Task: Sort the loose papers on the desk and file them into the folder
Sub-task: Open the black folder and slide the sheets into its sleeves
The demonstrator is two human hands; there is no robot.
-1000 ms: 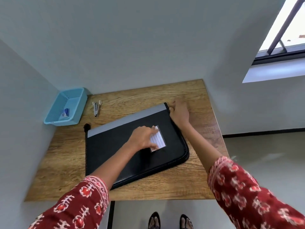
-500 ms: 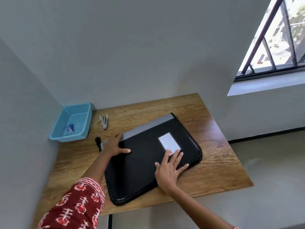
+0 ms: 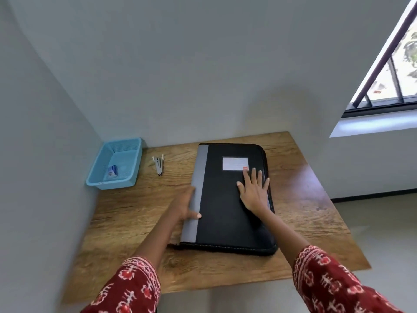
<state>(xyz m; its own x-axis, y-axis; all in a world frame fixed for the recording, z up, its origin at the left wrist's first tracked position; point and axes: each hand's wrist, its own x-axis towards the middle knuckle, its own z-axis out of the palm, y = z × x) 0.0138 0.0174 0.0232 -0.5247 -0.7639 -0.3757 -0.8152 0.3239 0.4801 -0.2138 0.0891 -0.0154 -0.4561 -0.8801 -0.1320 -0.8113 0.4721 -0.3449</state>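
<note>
Left hand [image 3: 184, 205] gripping folder [image 3: 228, 199] spine, right hand [image 3: 253, 190] flat

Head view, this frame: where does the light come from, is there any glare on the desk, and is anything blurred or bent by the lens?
Head view: daylight enters from the window at upper right; a pale sheen lies on the desk right of the folder; the left hand and both sleeves look slightly smeared; wall edges and the desk outline splay with wide-angle distortion.

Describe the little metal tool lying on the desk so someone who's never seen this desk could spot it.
On the wooden desk, look between the blue basket in the far left corner and the black folder. The small silvery staple remover lies there on bare wood, touching neither, the only metal thing on the desk.
</note>
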